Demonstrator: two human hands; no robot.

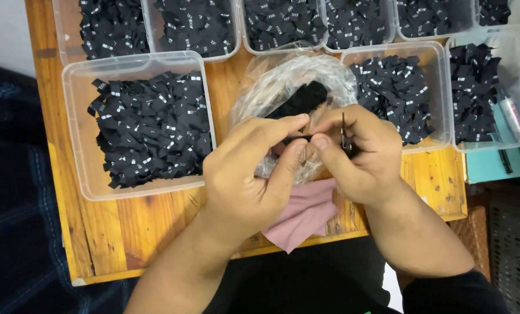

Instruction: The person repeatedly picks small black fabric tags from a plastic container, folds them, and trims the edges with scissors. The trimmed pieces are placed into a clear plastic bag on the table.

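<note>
At the centre of the frame, the left hand (pixel 245 174) and right hand (pixel 358 154) pinch a small black label (pixel 297 139) between closed fingertips above a clear plastic bag (pixel 271 87). The right hand's small snips (pixel 345 135) sit near the fingers and could nick them.

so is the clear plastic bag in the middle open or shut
Open: the clear plastic bag gapes at its mouth, showing black pieces inside, just above both hands.
</note>
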